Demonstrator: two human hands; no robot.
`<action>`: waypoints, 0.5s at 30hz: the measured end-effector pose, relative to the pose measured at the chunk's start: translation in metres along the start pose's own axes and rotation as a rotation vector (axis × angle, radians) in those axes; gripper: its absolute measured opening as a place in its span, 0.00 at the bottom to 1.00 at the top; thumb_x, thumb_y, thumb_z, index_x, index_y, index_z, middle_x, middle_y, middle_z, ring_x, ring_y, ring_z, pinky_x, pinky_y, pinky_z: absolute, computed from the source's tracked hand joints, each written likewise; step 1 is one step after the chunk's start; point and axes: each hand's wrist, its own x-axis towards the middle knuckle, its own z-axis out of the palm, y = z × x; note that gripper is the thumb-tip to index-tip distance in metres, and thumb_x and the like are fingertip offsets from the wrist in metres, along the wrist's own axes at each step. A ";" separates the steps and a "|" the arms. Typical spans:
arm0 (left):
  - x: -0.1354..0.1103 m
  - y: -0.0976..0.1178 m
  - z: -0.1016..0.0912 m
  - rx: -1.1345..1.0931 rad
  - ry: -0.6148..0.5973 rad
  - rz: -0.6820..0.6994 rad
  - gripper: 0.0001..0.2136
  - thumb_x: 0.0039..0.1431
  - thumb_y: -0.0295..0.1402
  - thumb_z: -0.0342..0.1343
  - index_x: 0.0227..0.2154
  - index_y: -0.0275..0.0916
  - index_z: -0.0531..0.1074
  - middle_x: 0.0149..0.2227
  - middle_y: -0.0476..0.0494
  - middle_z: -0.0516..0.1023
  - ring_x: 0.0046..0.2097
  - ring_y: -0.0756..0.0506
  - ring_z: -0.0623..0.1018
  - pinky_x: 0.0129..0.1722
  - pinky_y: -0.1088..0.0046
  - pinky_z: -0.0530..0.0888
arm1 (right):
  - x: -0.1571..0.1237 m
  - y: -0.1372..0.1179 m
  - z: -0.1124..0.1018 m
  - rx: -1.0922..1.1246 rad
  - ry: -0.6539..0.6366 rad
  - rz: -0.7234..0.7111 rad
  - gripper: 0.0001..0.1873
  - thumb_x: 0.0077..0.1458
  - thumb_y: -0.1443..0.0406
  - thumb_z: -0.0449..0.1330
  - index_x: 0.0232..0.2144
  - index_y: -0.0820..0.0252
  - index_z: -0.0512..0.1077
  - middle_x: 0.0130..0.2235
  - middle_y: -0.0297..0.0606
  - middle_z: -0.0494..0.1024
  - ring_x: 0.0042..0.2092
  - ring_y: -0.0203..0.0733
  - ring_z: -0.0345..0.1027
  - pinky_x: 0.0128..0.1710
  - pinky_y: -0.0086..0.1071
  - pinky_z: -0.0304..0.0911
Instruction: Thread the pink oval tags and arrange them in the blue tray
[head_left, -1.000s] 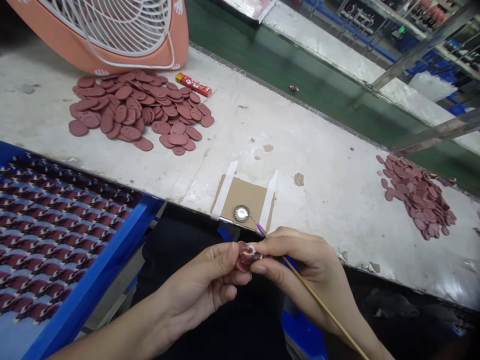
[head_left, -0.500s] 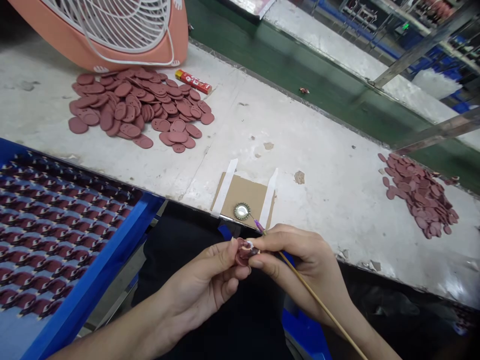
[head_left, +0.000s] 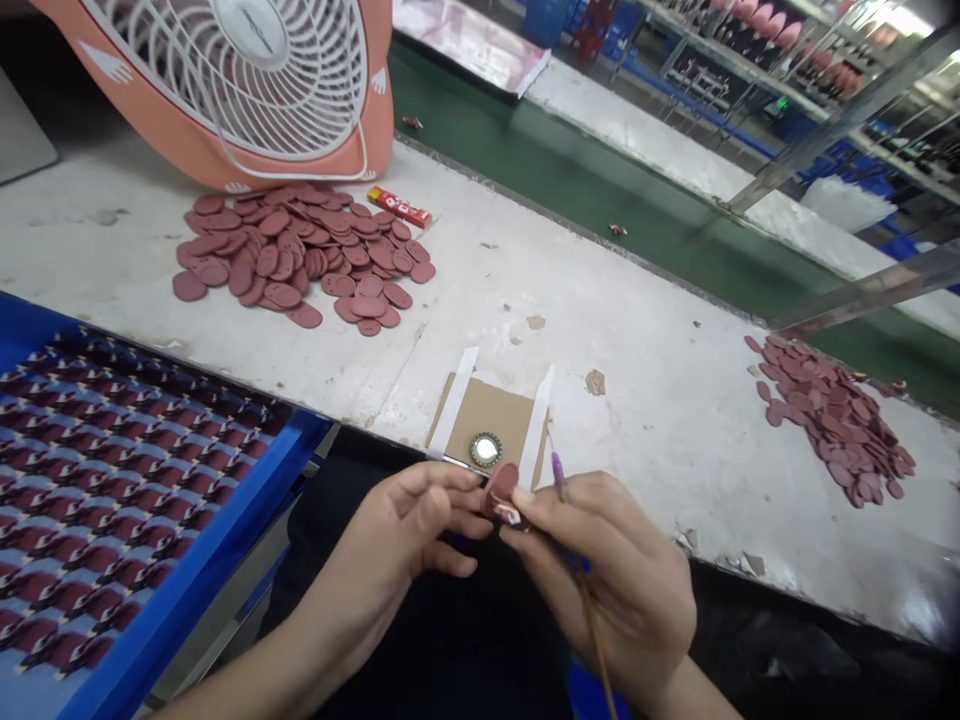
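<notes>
My left hand (head_left: 409,525) and my right hand (head_left: 607,575) meet over my lap, just below the table edge. Between their fingertips they pinch a small reddish oval piece (head_left: 501,487) with a bit of white at its lower edge. A thin wooden stick with a purple tip (head_left: 559,470) also sits in my right hand; its shaft runs down past the wrist. Just beyond the piece, a cardboard square (head_left: 491,412) is taped to the table edge, with a round metal cap (head_left: 485,449) of glue on it.
A pile of reddish ovals (head_left: 300,255) lies at the far left before an orange fan (head_left: 255,80), beside a red box (head_left: 399,206). A second pile (head_left: 832,415) lies at the right. A blue tray (head_left: 187,600) of arranged pieces sits at my left. A green conveyor belt (head_left: 600,180) runs behind.
The view tilted up, showing more of the fan. My right hand turned so the stick points more upright, and the oval piece now stands up between my fingertips.
</notes>
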 end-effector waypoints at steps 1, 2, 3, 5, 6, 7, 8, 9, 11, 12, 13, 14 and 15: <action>-0.001 0.001 0.000 0.045 0.031 0.114 0.16 0.42 0.43 0.73 0.31 0.39 0.81 0.30 0.46 0.82 0.32 0.49 0.80 0.28 0.81 0.79 | -0.001 0.000 0.002 -0.098 0.042 -0.072 0.16 0.61 0.77 0.63 0.50 0.61 0.74 0.38 0.40 0.78 0.37 0.41 0.73 0.34 0.33 0.71; -0.003 0.002 0.001 0.076 0.052 0.203 0.15 0.38 0.39 0.76 0.29 0.40 0.80 0.29 0.48 0.82 0.31 0.50 0.79 0.29 0.81 0.78 | -0.002 0.001 0.005 -0.188 0.071 -0.144 0.18 0.60 0.78 0.63 0.52 0.63 0.73 0.39 0.41 0.78 0.37 0.42 0.73 0.34 0.33 0.72; -0.004 0.002 0.002 0.090 0.059 0.262 0.15 0.35 0.35 0.77 0.28 0.41 0.80 0.28 0.50 0.81 0.29 0.51 0.78 0.29 0.82 0.77 | -0.002 0.001 0.007 -0.267 0.078 -0.205 0.20 0.59 0.78 0.64 0.53 0.65 0.73 0.39 0.43 0.78 0.38 0.43 0.74 0.35 0.33 0.74; -0.006 0.003 0.005 0.086 0.044 0.308 0.16 0.34 0.32 0.77 0.29 0.43 0.80 0.29 0.51 0.81 0.28 0.52 0.78 0.28 0.82 0.76 | -0.002 0.002 0.010 -0.363 0.067 -0.302 0.20 0.59 0.77 0.65 0.54 0.69 0.72 0.40 0.45 0.79 0.41 0.44 0.75 0.39 0.33 0.76; -0.007 0.004 0.006 0.080 0.043 0.316 0.15 0.36 0.31 0.77 0.29 0.43 0.80 0.30 0.51 0.82 0.28 0.52 0.78 0.28 0.82 0.76 | -0.002 0.002 0.012 -0.384 0.061 -0.327 0.19 0.60 0.77 0.65 0.53 0.69 0.72 0.41 0.45 0.79 0.43 0.44 0.75 0.41 0.33 0.77; -0.007 0.004 0.007 0.075 0.048 0.327 0.14 0.37 0.30 0.77 0.29 0.43 0.80 0.30 0.51 0.82 0.28 0.52 0.78 0.29 0.82 0.76 | -0.001 0.002 0.013 -0.392 0.059 -0.345 0.18 0.60 0.76 0.65 0.52 0.69 0.73 0.41 0.44 0.80 0.44 0.44 0.75 0.42 0.32 0.77; -0.007 0.005 0.008 0.068 0.058 0.342 0.13 0.39 0.30 0.76 0.28 0.43 0.79 0.30 0.51 0.82 0.28 0.52 0.78 0.30 0.82 0.76 | 0.000 0.001 0.015 -0.394 0.064 -0.356 0.17 0.61 0.76 0.65 0.52 0.69 0.74 0.41 0.43 0.80 0.44 0.44 0.75 0.42 0.32 0.77; -0.006 0.006 0.008 0.061 0.073 0.355 0.12 0.40 0.30 0.75 0.27 0.43 0.79 0.29 0.51 0.82 0.29 0.51 0.79 0.31 0.81 0.76 | 0.001 0.001 0.018 -0.393 0.078 -0.366 0.16 0.61 0.76 0.65 0.51 0.68 0.74 0.41 0.42 0.80 0.44 0.43 0.75 0.42 0.31 0.77; -0.005 0.006 0.008 0.051 0.104 0.372 0.10 0.42 0.30 0.75 0.26 0.42 0.78 0.29 0.50 0.82 0.33 0.50 0.81 0.35 0.80 0.77 | 0.001 0.002 0.022 -0.386 0.108 -0.382 0.18 0.60 0.77 0.66 0.52 0.67 0.74 0.40 0.41 0.80 0.43 0.43 0.75 0.40 0.31 0.77; -0.004 0.006 0.007 0.049 0.124 0.383 0.10 0.43 0.31 0.74 0.27 0.42 0.78 0.29 0.49 0.83 0.35 0.49 0.81 0.37 0.79 0.78 | 0.001 0.003 0.023 -0.378 0.108 -0.393 0.19 0.60 0.77 0.66 0.53 0.67 0.73 0.40 0.41 0.80 0.43 0.43 0.75 0.39 0.31 0.77; -0.004 0.005 0.006 0.055 0.149 0.392 0.09 0.44 0.32 0.74 0.27 0.42 0.78 0.29 0.49 0.83 0.35 0.49 0.81 0.38 0.78 0.78 | 0.000 0.004 0.024 -0.367 0.101 -0.394 0.21 0.60 0.77 0.66 0.55 0.67 0.72 0.41 0.40 0.80 0.43 0.44 0.75 0.39 0.31 0.78; -0.003 0.004 0.006 0.066 0.178 0.401 0.09 0.46 0.33 0.73 0.28 0.41 0.78 0.29 0.49 0.83 0.34 0.49 0.81 0.37 0.78 0.78 | -0.002 0.006 0.022 -0.348 0.085 -0.378 0.23 0.60 0.76 0.66 0.57 0.66 0.71 0.42 0.40 0.80 0.43 0.45 0.75 0.40 0.32 0.78; -0.003 0.003 0.004 0.086 0.210 0.412 0.09 0.48 0.34 0.72 0.29 0.41 0.78 0.30 0.48 0.83 0.33 0.49 0.81 0.35 0.78 0.78 | -0.004 0.008 0.019 -0.296 0.053 -0.336 0.25 0.59 0.76 0.66 0.58 0.63 0.70 0.44 0.39 0.80 0.43 0.46 0.76 0.41 0.33 0.78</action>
